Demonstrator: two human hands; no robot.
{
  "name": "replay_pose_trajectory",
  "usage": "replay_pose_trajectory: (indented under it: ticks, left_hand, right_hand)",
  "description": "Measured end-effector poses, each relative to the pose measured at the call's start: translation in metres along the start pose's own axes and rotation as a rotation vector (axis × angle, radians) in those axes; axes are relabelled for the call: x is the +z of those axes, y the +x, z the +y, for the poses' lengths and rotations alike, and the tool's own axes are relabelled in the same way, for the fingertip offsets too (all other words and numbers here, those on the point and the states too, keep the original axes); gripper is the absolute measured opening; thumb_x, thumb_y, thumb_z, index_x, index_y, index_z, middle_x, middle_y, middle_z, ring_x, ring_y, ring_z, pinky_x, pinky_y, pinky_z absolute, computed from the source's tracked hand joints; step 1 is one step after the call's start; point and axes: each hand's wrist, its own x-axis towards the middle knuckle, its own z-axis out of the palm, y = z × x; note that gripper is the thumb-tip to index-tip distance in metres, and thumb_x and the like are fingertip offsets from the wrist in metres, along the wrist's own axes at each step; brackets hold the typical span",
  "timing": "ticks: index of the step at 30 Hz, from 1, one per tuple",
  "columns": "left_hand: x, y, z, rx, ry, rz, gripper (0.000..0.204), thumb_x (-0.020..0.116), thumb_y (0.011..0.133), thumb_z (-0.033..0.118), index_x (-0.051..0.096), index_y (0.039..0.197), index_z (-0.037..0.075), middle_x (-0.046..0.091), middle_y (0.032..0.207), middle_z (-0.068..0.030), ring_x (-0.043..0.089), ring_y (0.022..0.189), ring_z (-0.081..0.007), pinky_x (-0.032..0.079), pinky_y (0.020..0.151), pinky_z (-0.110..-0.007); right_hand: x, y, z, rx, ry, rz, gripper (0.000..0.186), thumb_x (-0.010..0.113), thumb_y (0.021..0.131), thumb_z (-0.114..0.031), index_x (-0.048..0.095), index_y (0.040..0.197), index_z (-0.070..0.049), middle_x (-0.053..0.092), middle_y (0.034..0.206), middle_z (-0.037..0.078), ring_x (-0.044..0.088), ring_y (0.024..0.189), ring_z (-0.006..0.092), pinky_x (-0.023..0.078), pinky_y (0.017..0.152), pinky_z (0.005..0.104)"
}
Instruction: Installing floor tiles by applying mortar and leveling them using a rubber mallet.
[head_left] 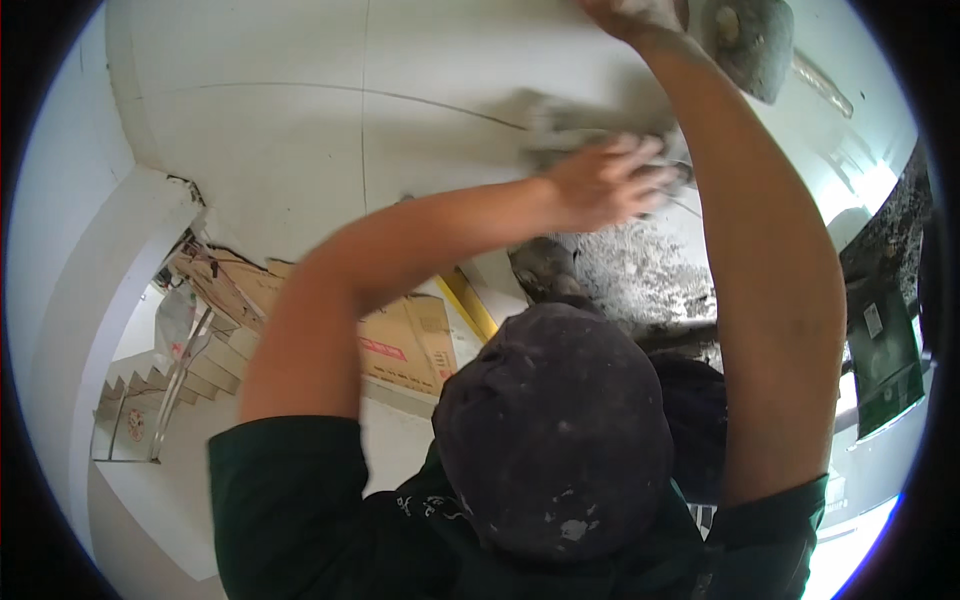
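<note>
Smeared by motion, my left hand (612, 183) reaches over the pale tiled surface with its fingers stretched and apart. Just beyond it and partly under its fingers is a blurred grey, cloth-like thing (560, 120); whether the hand touches it I cannot tell. My right hand (640, 14) is at the top edge, partly cut off, so its grip does not show. Right of that hand lies a dusty grey block (755, 48), like a mallet head, with a pale, see-through bar (822, 85) beside it. My knee (560, 430) in dark, paint-specked cloth stands between my arms.
Rough grey mortar (645, 270) borders the tiles (270, 130), beside a dusty dark shoe (545, 262). Flattened brown cardboard (405, 345) and a yellow bar (466, 303) lie to the left. Stairs with a metal rail (175, 385) are farther left. A dark green sheet (885, 360) is at the right.
</note>
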Motion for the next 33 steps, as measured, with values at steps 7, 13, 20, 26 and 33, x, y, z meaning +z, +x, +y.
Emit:
replay_pose_trajectory:
  ticks: [7, 13, 20, 26, 33]
  left_hand:
    - [0.030, 0.034, 0.041, -0.019, -0.191, -0.045, 0.036, 0.070, 0.091, 0.013, 0.071, 0.124, 0.028, 0.061, 0.142, 0.0015, 0.050, 0.135, -0.0267, 0.042, 0.113, -0.049]
    - [-0.071, -0.134, -0.039, -0.351, -0.054, -0.099, 0.037, 0.066, 0.086, 0.009, 0.069, 0.121, 0.020, 0.060, 0.144, -0.0025, 0.048, 0.138, -0.0325, 0.042, 0.106, -0.050]
    - [-0.121, -0.227, -0.054, -1.299, -0.206, 0.569, 0.036, 0.066, 0.094, 0.014, 0.067, 0.128, 0.004, 0.066, 0.134, -0.0183, 0.066, 0.117, -0.0350, 0.050, 0.100, -0.041]
    - [-0.105, -0.287, -0.080, -1.353, -0.029, 0.433, 0.036, 0.071, 0.091, 0.024, 0.072, 0.120, 0.003, 0.067, 0.133, -0.0177, 0.060, 0.122, -0.0348, 0.046, 0.106, -0.040]
    - [-0.094, -0.287, -0.077, -1.421, -0.150, 0.582, 0.034, 0.073, 0.089, 0.027, 0.075, 0.116, 0.007, 0.067, 0.136, -0.0078, 0.056, 0.127, -0.0327, 0.044, 0.109, -0.041]
  right_hand:
    - [-0.046, -0.011, 0.039, -0.049, 0.284, -0.211, 0.064, 0.062, 0.096, -0.044, 0.056, 0.141, 0.001, 0.045, 0.152, 0.030, 0.046, 0.142, 0.0367, 0.036, 0.119, 0.0466]
    - [-0.027, -0.086, 0.010, -0.387, 0.419, -0.094, 0.031, 0.069, 0.095, -0.034, 0.075, 0.107, -0.006, 0.077, 0.093, 0.016, 0.075, 0.075, 0.0333, 0.061, 0.070, 0.0395]
    - [0.034, -0.077, -0.082, -0.364, 0.366, -0.266, 0.023, 0.066, 0.096, -0.025, 0.074, 0.104, -0.006, 0.075, 0.093, 0.016, 0.073, 0.081, 0.0352, 0.059, 0.076, 0.0436]
    - [0.048, -0.036, -0.175, -0.425, 0.037, -0.640, 0.026, 0.057, 0.097, -0.028, 0.073, 0.098, -0.007, 0.074, 0.095, 0.017, 0.073, 0.091, 0.0359, 0.060, 0.080, 0.0470]
    - [0.039, -0.004, -0.217, -0.381, -0.017, -0.893, 0.044, 0.064, 0.095, -0.033, 0.071, 0.113, 0.006, 0.070, 0.114, 0.029, 0.070, 0.110, 0.0370, 0.055, 0.098, 0.0447]
